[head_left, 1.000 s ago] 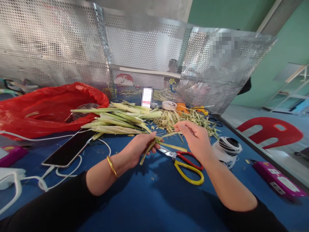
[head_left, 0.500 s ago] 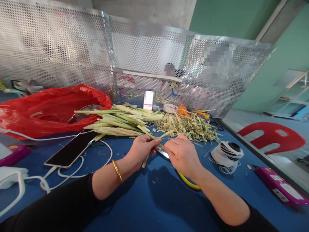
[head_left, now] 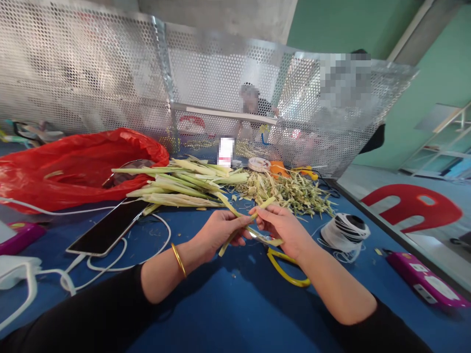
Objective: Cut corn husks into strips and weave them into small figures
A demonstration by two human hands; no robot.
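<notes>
Between both hands, near the middle of the view, are folded pale green leaf strips (head_left: 265, 203). My left hand (head_left: 221, 231), with a gold bangle at its wrist, pinches the strips where they cross. My right hand (head_left: 281, 226) has its fingertips closed on the strip on the right. Yellow-handled scissors (head_left: 294, 280) lie on the blue table under my right hand, their blades partly covered. Behind the hands lies a pile of long green leaves (head_left: 180, 184), and right of it a heap of small dry trimmings (head_left: 298, 193).
A red plastic bag (head_left: 73, 164), a phone (head_left: 106, 228) and white cables are on the left. At right are a spool of white cord (head_left: 344, 235) and a purple box (head_left: 423, 279). Behind stands a perforated metal screen (head_left: 221, 73), a person beyond it.
My right hand has turned and shifted slightly right, showing more of its fingers and the strips. More of the yellow scissor handle shows. The person behind the screen has moved.
</notes>
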